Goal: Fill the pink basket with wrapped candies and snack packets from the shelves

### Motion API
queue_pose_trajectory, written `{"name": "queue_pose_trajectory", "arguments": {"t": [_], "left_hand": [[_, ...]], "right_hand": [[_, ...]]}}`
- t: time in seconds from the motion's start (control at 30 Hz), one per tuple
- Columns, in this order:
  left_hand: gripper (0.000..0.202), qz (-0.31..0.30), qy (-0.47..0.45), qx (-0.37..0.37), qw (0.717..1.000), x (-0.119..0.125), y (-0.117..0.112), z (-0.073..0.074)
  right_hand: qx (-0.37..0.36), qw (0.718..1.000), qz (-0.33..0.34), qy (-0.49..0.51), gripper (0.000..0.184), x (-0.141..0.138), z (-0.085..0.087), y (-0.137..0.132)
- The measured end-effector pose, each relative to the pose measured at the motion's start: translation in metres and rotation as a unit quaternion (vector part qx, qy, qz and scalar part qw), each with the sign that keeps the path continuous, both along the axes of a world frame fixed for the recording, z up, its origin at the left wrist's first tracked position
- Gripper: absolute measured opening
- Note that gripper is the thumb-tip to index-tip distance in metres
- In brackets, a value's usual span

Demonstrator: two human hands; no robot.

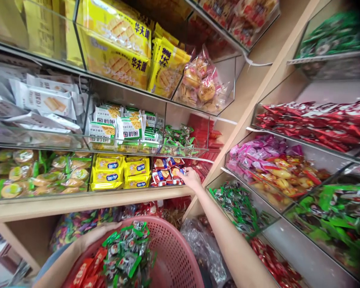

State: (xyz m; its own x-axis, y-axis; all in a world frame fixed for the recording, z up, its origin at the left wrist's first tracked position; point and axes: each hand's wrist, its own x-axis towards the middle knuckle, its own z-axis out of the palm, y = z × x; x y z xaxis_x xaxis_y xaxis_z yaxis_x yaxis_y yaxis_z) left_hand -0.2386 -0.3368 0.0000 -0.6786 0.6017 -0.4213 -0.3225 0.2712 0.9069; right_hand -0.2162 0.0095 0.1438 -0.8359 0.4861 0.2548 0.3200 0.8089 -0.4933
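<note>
My right hand [192,179] reaches into the lowest shelf bin, its fingertips closed at the edge of a small red, white and blue biscuit packet [176,173]. More packets of the same kind [161,176] lie in rows beside it. On the left rim of a pink perforated plastic basket [180,244] rests my left hand [99,233], gripping the edge; part of its fingers is hidden. Inside the basket are a heap of green-and-silver wrapped candies [127,254] and several red packets [88,272].
Yellow packs [108,172] stand left of the biscuit packets, with wrapped jelly-like cups [21,173] further left. Clear bin fronts edge the wooden shelf [78,204]. A wooden upright [243,124] separates the right-hand bins, which hold red packets [318,122] and green candies [237,204].
</note>
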Motion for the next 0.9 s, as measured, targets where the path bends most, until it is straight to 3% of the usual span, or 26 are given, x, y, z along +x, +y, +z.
{"name": "queue_pose_trajectory", "arguments": {"t": [0.1, 0.33, 0.47, 0.63, 0.77, 0.9], "left_hand": [[0.053, -0.034, -0.009, 0.002, 0.999, -0.003, -0.002, -0.006], [0.055, -0.025, 0.02, -0.013, 0.999, -0.009, -0.004, -0.017], [0.055, 0.03, 0.036, -0.064, 0.997, -0.015, -0.008, -0.027], [0.057, 0.003, 0.052, -0.061, 0.997, -0.023, -0.011, -0.041], [0.055, 0.014, 0.059, -0.076, 0.995, -0.02, -0.01, -0.033], [0.053, -0.024, 0.013, -0.02, 0.999, -0.01, -0.005, -0.016]], "right_hand": [[-0.011, 1.0, -0.002, 0.007, 0.049, -0.001, -0.002, 0.0], [-0.075, 0.996, -0.001, 0.047, 0.048, -0.003, -0.005, -0.001], [-0.15, 0.986, 0.011, 0.078, 0.044, -0.005, -0.008, 0.0], [-0.276, 0.953, 0.035, 0.121, 0.033, -0.006, -0.006, -0.004], [-0.364, 0.92, 0.04, 0.138, 0.031, 0.005, 0.005, -0.002], [-0.434, 0.89, 0.057, 0.13, 0.03, 0.039, 0.011, 0.003]]}}
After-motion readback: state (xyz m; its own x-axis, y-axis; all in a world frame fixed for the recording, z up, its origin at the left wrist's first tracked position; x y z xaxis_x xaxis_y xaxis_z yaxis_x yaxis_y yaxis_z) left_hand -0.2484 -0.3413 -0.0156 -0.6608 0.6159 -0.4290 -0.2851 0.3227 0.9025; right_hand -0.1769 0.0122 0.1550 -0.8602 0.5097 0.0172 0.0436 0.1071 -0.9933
